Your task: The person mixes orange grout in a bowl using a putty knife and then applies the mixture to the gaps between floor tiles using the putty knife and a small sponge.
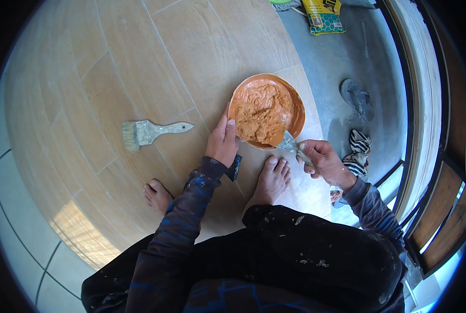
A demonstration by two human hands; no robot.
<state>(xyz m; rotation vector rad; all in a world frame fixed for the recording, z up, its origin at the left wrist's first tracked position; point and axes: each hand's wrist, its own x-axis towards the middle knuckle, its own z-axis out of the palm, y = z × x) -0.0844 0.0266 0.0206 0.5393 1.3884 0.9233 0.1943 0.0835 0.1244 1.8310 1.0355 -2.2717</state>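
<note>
Evidently the L grip (223, 141) is closed on the near-left side of the orange bowl (299, 110), thumb up by the rim, other fingers mostly hidden; the R grip (324, 161) is wrapped round the handle of a small scraper (288, 142). Bowl sits ahead of & btwn the 2 hands, directly touching the L one, w/ the R one just beyond its near-right edge; can't tell if it rests on the tile floor (134, 57) or is held up. Scraper blade overlaps the near-right rim; contact w/ the paste (261, 112) unclear. Bowl's prob. stiff, thin-walled & a bit heavy w/ its load, so best held by the outer wall + rim, avoiding smeared spots, which may be slippery. Paste looks soft, thick, sticky. Scraper's likely light & rigid: hold by the handle. Brush (148, 132) lies L, well apart.
</note>
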